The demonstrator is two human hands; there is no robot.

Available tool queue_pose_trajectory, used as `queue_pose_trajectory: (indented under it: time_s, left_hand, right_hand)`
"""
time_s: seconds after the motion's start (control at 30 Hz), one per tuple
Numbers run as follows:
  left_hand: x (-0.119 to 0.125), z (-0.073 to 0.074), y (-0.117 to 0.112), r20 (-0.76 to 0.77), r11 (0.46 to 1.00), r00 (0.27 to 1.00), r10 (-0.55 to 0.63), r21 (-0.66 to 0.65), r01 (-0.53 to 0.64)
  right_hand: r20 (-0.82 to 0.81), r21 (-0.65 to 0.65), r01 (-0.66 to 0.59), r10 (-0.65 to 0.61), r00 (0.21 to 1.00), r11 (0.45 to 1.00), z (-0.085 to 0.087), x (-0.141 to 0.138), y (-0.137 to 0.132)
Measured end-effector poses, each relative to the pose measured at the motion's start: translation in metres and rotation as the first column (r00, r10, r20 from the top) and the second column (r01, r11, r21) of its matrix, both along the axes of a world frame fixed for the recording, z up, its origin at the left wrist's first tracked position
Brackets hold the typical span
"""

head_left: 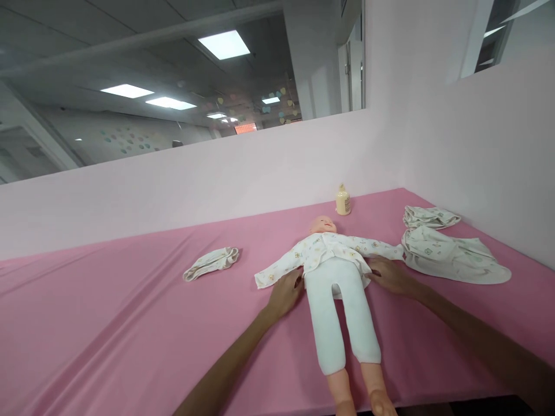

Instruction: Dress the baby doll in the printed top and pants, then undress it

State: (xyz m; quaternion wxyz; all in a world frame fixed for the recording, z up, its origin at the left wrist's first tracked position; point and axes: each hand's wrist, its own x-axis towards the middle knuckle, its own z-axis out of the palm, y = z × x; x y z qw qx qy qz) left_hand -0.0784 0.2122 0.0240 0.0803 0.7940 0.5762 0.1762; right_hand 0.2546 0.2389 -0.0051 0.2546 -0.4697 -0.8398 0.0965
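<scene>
A baby doll (336, 289) lies on its back on the pink table cover (130, 306), head away from me, feet at the near edge. It wears a white printed top and plain white trousers. My left hand (285, 293) rests at the doll's waist on its left side, fingers curled against the hem of the top. My right hand (390, 275) lies at the other side of the waist, fingers stretched toward the top's hem. Whether either hand grips the cloth is unclear.
A small cream bottle (343, 200) stands behind the doll's head by the pink partition wall. A folded white cloth (211, 263) lies to the left. Two more printed garments (451, 254) lie at the right, near the side wall.
</scene>
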Motion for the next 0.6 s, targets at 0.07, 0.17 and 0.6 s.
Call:
queue_pose_trajectory:
  time_s: [0.07, 0.17, 0.6]
  left_hand:
    - [0.001, 0.003, 0.006, 0.012, 0.998, 0.999, 0.053, 0.02, -0.053]
    - [0.004, 0.003, 0.012, -0.045, 0.989, 0.99, 0.132, 0.077, -0.128]
    - [-0.134, 0.039, 0.063, -0.168, 0.784, 0.766, 0.621, 0.126, -0.608]
  right_hand:
    - [0.034, 0.06, 0.07, -0.072, 0.997, 0.996, 0.003, -0.004, 0.01]
    - [0.107, 0.175, 0.152, -0.172, 0.979, 0.973, 0.004, -0.013, 0.023]
    - [0.086, 0.057, 0.226, -0.23, 0.969, 0.972, 0.002, -0.005, 0.007]
